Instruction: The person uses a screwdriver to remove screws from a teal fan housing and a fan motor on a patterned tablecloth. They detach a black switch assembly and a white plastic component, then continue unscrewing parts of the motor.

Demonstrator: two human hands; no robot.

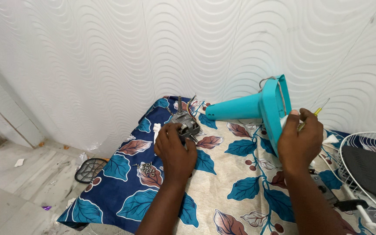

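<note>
Turquoise fan base [257,106], blue-and-beige leaf-patterned cloth [223,182], white wave-textured wall [109,52], white wire grille [362,174], yellow-handled screwdriver [316,111].

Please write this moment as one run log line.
left hand: grips fan motor | right hand: holds screwdriver, teal fan housing | screws on cloth

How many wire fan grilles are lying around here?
2: a white wire grille on the cloth at the right, beside the right hand, and a dark grille on the floor at left. Others may be hidden.

My left hand [174,150] lay on the fan motor [185,124] at the counter's [223,191] far left; screws [146,167] sat just left of it. The fan housing [257,108] stood right, the wire guard [366,174] beyond.
</note>
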